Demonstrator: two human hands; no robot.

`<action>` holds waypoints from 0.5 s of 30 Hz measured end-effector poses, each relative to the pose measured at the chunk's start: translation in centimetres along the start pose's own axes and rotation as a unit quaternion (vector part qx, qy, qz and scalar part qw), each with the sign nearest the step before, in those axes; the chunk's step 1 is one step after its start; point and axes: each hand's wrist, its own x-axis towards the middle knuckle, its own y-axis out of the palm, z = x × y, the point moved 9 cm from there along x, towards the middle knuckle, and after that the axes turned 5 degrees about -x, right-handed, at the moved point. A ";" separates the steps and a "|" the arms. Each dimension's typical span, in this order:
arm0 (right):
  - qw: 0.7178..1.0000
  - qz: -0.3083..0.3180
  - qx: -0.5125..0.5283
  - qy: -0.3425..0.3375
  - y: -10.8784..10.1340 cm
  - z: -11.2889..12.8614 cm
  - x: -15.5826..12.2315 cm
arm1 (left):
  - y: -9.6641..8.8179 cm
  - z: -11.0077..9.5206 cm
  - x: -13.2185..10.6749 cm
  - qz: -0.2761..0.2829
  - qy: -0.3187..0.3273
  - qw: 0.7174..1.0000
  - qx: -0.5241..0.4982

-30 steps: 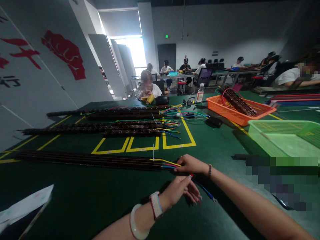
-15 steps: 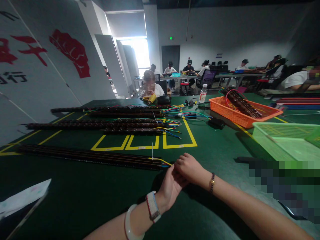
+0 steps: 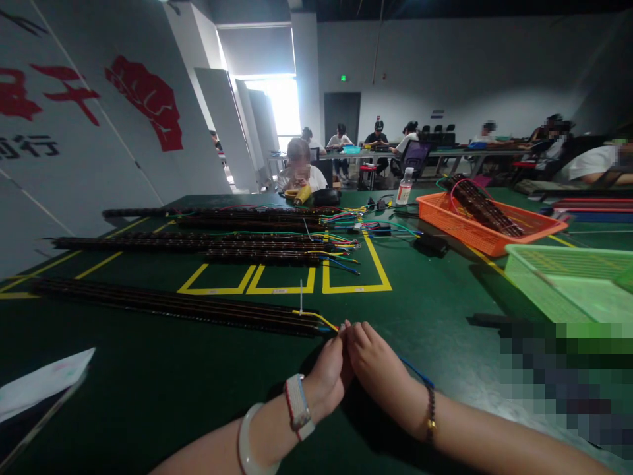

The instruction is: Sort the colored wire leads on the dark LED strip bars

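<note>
Green table (image 3: 237, 376) lies before you; clock directions start where your fingertips meet. One bundle of dark rods (image 3: 182, 307) points to nine o'clock, its wired end just beside your fingers, one white tie (image 3: 301, 297) standing up from it. Coloured wires (image 3: 324, 320) leave that end: one yellow, some blue, a trace of red, the full number hidden. Your left hand (image 3: 329, 373) appears clamped on them at the fingertips; your right hand (image 3: 378, 366) presses against it, fingers curled, and what it pinches cannot be told. Some blue wire (image 3: 415, 371) shows at four o'clock, beyond the right hand.

You seem to be working on the wire ends; the next move likely calls for a steady pinch.

Around you: three yellow tape boxes (image 3: 341, 290) at ten, more rod bundles (image 3: 237, 243) beyond, too overlapped to count; one yellow tool (image 3: 301, 194) and one seated person (image 3: 301, 170) near eleven; one bottle (image 3: 404, 188) at one; one orange basket (image 3: 459, 234) at two, rods inside; one green basket (image 3: 529, 284) just short of three.
</note>
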 end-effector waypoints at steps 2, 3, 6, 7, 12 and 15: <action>1.000 0.014 0.022 -0.010 -0.4 -0.7 -0.4 | 0.1 0.0 0.2 0.011 0.002 1.000 0.004; 0.999 0.016 0.047 -0.017 -0.9 -1.3 -0.7 | 0.3 -0.1 0.2 0.017 0.003 1.000 0.005; 0.987 -0.015 0.157 -0.035 -3.1 -4.2 -1.7 | 1.0 -0.2 0.0 0.040 -0.004 0.999 0.024; 0.981 -0.022 0.192 -0.032 -3.7 -5.3 -2.0 | 1.2 -0.2 -0.1 0.047 -0.007 0.998 0.036; 0.970 0.013 0.242 -0.004 -3.7 -7.8 -2.6 | 1.6 -0.3 -0.7 0.063 -0.017 0.996 0.062; 0.972 0.013 0.233 0.004 -2.9 -6.7 -2.4 | 1.5 -0.2 -0.7 0.059 -0.031 0.996 0.063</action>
